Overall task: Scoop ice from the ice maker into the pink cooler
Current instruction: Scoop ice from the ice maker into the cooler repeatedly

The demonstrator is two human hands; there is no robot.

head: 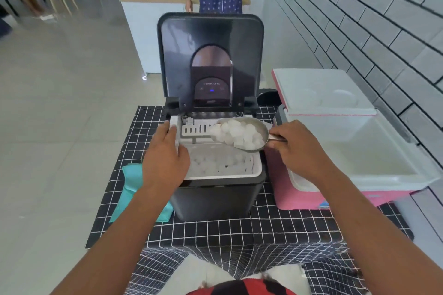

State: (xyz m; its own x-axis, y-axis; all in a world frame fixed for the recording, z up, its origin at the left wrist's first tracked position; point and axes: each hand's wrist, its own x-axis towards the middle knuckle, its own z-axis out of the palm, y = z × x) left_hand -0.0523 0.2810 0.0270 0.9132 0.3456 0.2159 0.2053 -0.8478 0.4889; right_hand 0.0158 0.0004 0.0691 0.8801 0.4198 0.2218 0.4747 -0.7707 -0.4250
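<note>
Now the right hand (302, 148) grips the handle of a metal scoop (242, 133), fingers curled round it, and the scoop, heaped with ice (236, 132), hangs over the open ice maker (215, 194), above its right rear corner. More ice lies in the white basket (223, 175) below. The left hand (165, 158) rests on the ice maker's left rim, fingers straight. Its dark lid (211, 55) stands upright. Just to the right sits the pink cooler (299, 196), lid open, on the checked cloth (263, 230) of the worktop. A teal cloth (127, 189) lies left of the ice maker.
</note>
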